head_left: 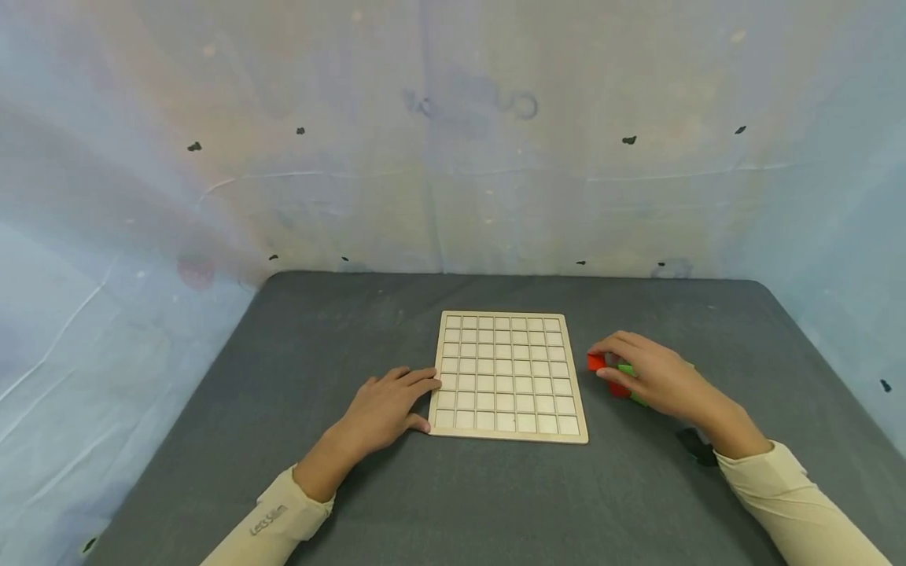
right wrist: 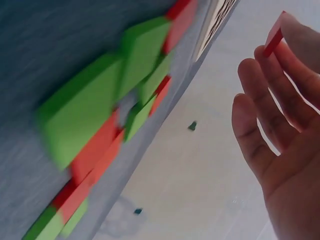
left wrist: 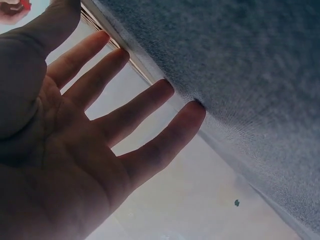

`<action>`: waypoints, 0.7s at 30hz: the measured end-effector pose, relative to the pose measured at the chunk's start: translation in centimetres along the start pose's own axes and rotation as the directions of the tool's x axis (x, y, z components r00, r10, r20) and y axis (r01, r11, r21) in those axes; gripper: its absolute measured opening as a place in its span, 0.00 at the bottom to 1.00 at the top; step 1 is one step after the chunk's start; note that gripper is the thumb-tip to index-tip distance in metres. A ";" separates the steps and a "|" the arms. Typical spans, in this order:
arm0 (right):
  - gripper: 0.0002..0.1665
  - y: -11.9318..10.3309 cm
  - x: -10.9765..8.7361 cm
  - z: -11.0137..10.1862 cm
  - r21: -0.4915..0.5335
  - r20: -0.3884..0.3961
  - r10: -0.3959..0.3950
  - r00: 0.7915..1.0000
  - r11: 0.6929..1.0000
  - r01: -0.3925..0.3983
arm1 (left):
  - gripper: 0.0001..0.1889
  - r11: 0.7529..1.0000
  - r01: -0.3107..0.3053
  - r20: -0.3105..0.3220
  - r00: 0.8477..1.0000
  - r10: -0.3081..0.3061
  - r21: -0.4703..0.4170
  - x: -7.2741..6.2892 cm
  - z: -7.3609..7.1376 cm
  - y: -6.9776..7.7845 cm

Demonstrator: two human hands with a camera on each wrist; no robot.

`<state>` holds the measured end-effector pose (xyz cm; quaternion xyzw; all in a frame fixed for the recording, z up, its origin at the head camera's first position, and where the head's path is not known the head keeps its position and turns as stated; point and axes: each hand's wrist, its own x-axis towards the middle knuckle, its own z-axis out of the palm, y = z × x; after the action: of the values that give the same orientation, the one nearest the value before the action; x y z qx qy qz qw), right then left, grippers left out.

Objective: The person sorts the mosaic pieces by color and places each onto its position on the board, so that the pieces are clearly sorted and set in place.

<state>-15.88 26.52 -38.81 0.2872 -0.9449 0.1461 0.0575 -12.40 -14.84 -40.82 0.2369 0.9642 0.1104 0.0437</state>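
A pale wooden board (head_left: 506, 436) with a grid of square recesses lies flat on the table. My left hand (head_left: 382, 410) rests at its left edge, fingers spread and straight; the left wrist view shows fingertips (left wrist: 192, 111) down at the table surface. To the right of the board, my right hand (head_left: 658, 379) pinches a small red square tile (right wrist: 274, 36) between thumb and fingers, lifted off the table. Loose green tiles (right wrist: 77, 107) and red tiles (right wrist: 95, 149) lie beneath and beside that hand, partly hidden by it in the head view.
The dark grey table (head_left: 340, 338) ends at a pale hanging sheet (head_left: 453, 189) behind it and at both sides. A small black object (head_left: 697, 446) shows beside the right wrist.
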 end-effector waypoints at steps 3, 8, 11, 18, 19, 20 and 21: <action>0.17 -0.6 1.0 0.1 0.011 0.002 -0.012 1.000 1.000 0.012 | 0.35 1.000 0.001 -0.005 1.000 -0.001 0.001 0.0 0.1 0.0; 0.18 -1.6 2.5 0.4 0.037 -0.004 -0.049 0.999 0.998 0.049 | 0.35 1.000 -0.001 -0.005 1.000 0.001 0.007 0.0 0.1 0.1; 0.17 -2.3 3.3 0.7 0.059 0.003 -0.057 0.998 0.997 0.057 | 0.35 1.000 -0.008 -0.006 1.000 0.008 0.009 0.0 0.2 0.1; 0.18 -3.8 5.5 1.4 0.081 0.032 -0.059 0.998 0.995 0.057 | 0.35 1.000 -0.014 -0.010 1.000 0.014 0.022 0.1 0.1 0.3; 0.18 -3.9 5.8 1.5 0.087 0.033 -0.066 0.997 0.994 0.063 | 0.35 1.000 -0.014 -0.010 1.000 0.015 0.022 0.1 0.1 0.3; 0.18 -4.1 6.0 1.6 0.096 0.032 -0.072 0.997 0.993 0.068 | 0.35 1.000 -0.014 -0.009 1.000 0.015 0.022 0.1 0.1 0.3; 0.18 -4.2 6.3 1.7 0.104 0.032 -0.077 0.997 0.992 0.073 | 0.35 1.000 -0.015 -0.010 1.000 0.015 0.021 0.1 0.1 0.2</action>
<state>-18.79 19.36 -38.20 0.3278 -0.9255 0.1871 0.0312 -12.40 -14.54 -40.88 0.2440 0.9638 0.1016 0.0357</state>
